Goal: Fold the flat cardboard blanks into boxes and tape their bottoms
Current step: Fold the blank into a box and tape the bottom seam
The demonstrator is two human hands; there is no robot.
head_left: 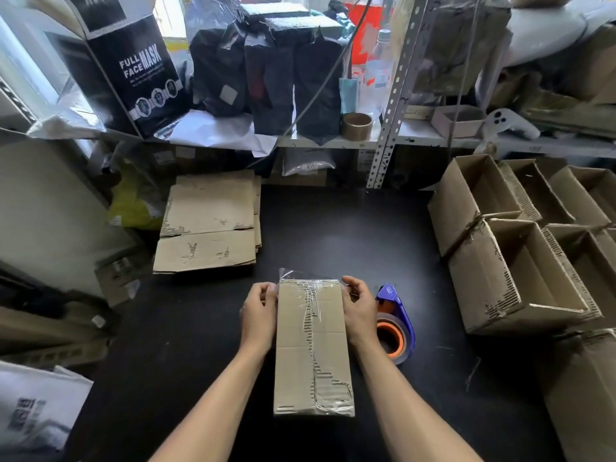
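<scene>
While both hands hold it from the sides, the folded brown cardboard box (311, 345) stands bottom-up on the black worktop (333, 235), in the middle and close to the person. A strip of clear tape (311, 315) runs along its centre seam, and a loose end of the tape sticks up at the far edge. The cardboard looks worn, with torn patches showing the ribs near the seam and the near corner. The left hand (258, 310) and the right hand (360, 310) press against the two long sides near the far end, with the fingers (353, 285) curled around the edges. Just beside the right hand lies one blue tape dispenser with an orange core (395, 323). One stack of flat brown cardboard blanks (208, 225) lies at the far left of the worktop. At the right, at least five open finished boxes (513, 248) stand close together. One brown tape roll (357, 125) sits on the white shelf (433, 136) behind.
</scene>
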